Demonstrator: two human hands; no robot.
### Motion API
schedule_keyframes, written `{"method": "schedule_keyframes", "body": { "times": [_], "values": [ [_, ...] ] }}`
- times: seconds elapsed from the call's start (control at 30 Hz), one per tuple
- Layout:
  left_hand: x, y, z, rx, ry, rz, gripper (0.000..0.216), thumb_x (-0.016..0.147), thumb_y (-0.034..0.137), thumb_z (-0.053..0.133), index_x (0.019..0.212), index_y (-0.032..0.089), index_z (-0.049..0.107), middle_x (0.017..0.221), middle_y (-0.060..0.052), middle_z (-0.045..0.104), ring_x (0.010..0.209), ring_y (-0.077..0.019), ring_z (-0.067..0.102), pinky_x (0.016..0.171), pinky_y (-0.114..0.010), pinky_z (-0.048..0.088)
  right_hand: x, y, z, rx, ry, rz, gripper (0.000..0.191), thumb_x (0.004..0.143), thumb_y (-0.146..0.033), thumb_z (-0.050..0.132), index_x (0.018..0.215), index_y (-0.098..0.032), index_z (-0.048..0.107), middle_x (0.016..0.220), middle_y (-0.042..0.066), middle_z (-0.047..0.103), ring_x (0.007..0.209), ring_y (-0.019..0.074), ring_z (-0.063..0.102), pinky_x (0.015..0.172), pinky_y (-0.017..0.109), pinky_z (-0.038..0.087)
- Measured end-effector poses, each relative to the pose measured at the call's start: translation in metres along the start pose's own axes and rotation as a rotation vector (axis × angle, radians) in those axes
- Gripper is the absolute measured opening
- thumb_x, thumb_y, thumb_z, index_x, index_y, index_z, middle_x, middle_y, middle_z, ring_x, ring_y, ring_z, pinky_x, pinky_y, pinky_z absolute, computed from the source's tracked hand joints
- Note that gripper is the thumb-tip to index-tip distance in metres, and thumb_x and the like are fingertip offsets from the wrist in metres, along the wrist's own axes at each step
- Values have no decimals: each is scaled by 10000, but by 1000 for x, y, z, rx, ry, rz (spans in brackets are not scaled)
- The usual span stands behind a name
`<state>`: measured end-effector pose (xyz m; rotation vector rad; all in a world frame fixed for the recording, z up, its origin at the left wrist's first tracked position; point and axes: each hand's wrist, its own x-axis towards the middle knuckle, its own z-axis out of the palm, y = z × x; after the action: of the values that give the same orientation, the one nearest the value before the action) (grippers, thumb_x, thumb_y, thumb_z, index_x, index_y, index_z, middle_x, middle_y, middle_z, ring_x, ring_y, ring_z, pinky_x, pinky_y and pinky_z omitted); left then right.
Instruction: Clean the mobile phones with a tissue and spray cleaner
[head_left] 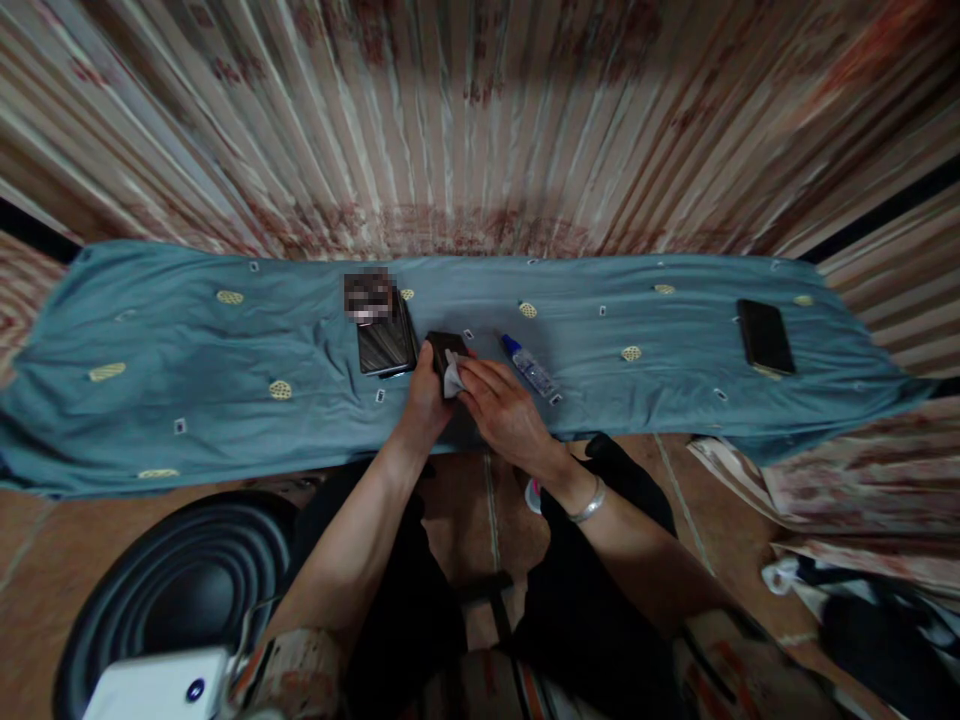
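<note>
My left hand (426, 398) grips a small dark phone (444, 345) by its left side, over the blue cloth (225, 390). My right hand (504, 408) presses a small white wipe (452, 376) against the phone's face with closed fingers. A silver bangle sits on my right wrist. A small clear bottle with a blue cap (529, 367) lies on the cloth just right of my hands. Another dark phone (385, 343) lies just left of them.
A third black phone (765, 336) lies far right on the cloth. Striped curtains hang behind the table. A black round speaker (180, 590) and a white box (157, 685) sit at the lower left. Folded fabric and clutter lie at the lower right.
</note>
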<state>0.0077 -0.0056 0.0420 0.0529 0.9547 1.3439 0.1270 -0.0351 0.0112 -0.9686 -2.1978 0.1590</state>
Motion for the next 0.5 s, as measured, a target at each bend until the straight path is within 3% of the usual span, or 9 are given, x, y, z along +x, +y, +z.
{"method": "schedule_keyframes", "body": {
  "times": [0.33, 0.5],
  "values": [
    [15, -6, -14, 23, -41, 79, 379, 1018, 396, 451, 821, 149, 660, 764, -45, 729, 838, -164, 729, 845, -256, 567, 2, 3, -7, -41, 65, -21, 356, 1059, -246, 428, 1307, -166, 670, 1275, 126, 719, 1225, 252, 640, 1076, 450, 556],
    [17, -13, -14, 29, -50, 138, 345, 1030, 352, 419, 987, 128, 677, 945, -71, 768, 942, -170, 723, 880, -271, 557, 6, 9, -16, -2, 65, 52, 392, 1073, -286, 386, 1356, -179, 636, 1280, 133, 712, 1235, 260, 633, 1104, 493, 515]
  ]
}}
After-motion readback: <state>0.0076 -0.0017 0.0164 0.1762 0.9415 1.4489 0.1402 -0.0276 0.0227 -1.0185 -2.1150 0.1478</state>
